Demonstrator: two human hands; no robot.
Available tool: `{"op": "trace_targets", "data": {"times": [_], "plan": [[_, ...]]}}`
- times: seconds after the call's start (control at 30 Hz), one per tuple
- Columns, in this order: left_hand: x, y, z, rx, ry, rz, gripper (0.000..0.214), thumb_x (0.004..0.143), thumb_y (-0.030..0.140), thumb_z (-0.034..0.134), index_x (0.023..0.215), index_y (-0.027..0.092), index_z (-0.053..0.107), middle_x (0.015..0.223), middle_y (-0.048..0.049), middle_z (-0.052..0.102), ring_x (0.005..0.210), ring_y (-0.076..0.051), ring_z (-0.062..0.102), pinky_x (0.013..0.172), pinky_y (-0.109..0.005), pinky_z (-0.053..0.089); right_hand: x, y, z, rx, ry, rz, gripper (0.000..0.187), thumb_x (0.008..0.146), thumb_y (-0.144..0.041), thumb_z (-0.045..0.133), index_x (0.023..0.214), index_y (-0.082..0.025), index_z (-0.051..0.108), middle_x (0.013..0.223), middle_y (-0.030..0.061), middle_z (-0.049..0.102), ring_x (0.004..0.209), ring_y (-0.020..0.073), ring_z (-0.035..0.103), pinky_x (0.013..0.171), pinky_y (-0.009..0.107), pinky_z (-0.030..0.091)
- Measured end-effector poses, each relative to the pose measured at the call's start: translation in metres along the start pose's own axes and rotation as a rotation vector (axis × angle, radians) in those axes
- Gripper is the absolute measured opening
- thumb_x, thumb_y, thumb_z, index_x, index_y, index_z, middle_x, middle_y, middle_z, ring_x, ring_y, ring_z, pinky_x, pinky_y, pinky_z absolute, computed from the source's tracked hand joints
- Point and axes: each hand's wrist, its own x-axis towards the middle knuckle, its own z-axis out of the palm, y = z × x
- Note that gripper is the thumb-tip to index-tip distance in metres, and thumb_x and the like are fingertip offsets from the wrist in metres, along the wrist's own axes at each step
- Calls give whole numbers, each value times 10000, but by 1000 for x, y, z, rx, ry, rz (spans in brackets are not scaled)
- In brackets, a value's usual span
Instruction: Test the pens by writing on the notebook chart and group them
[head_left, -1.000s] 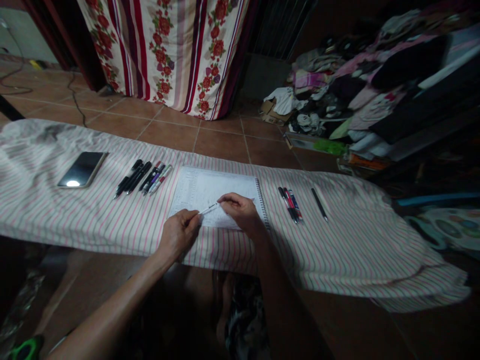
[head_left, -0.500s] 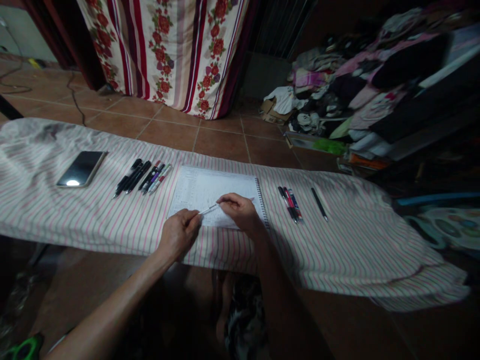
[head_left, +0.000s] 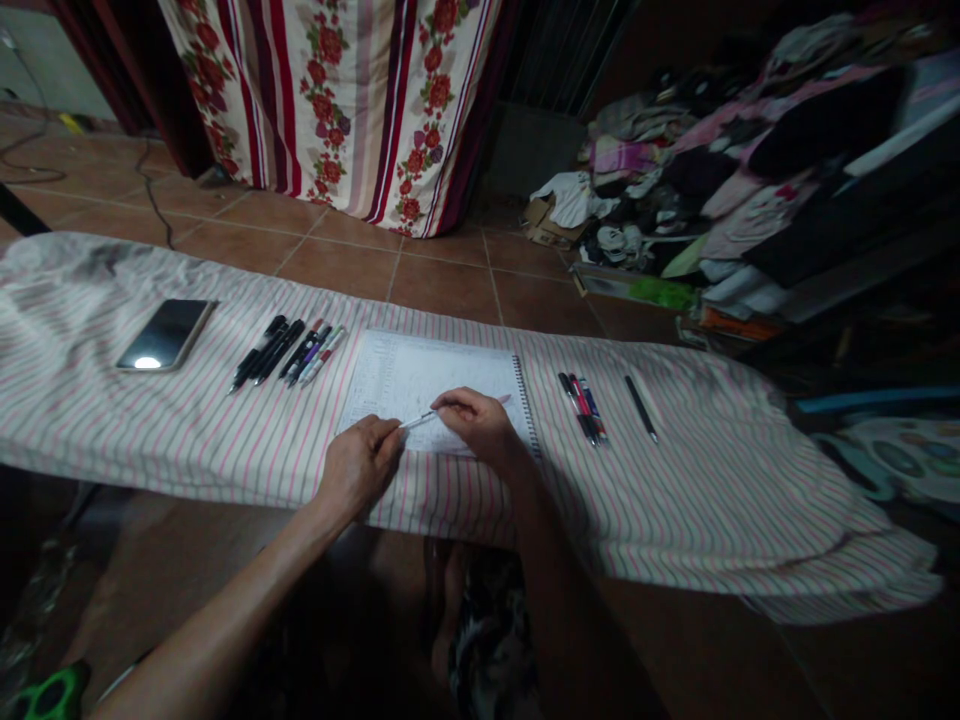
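A white pen (head_left: 417, 419) is held at both ends over a spiral notebook (head_left: 420, 380) that lies open on a striped cloth (head_left: 225, 440). My left hand (head_left: 358, 466) is closed on the pen's near end. My right hand (head_left: 475, 423) pinches its far end above the page. Several dark pens (head_left: 285, 352) lie in a row left of the notebook. Three pens (head_left: 580, 405) lie to its right, with a single black pen (head_left: 639, 408) further right.
A phone (head_left: 165, 334) lies face up at the cloth's left. Behind the cloth is tiled floor (head_left: 450, 280), a floral curtain (head_left: 345, 100) and a pile of clothes (head_left: 735, 170) at the right. A green object (head_left: 45, 692) sits at the bottom left.
Both hands hold the pen just as before. The view has shifted very slightly.
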Motion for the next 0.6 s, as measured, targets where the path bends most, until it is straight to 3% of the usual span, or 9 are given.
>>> {"op": "trace_targets", "data": {"times": [0.33, 0.6], "plan": [[0, 1, -2, 60, -28, 5, 347, 901, 357, 348, 819, 201, 646, 727, -27, 576, 699, -156, 566, 616, -251, 356, -1, -1, 2, 178, -64, 111, 215, 707, -277, 595, 894, -175, 624, 729, -3, 603, 640, 110, 554, 596, 233, 427], [0, 1, 1, -98, 2, -54, 299, 871, 341, 415, 815, 202, 673, 747, -36, 630, 720, -164, 592, 652, -255, 398, 1, -1, 3, 231, -49, 111, 213, 688, -282, 643, 879, -189, 631, 778, 14, 646, 730, 137, 606, 689, 266, 471]]}}
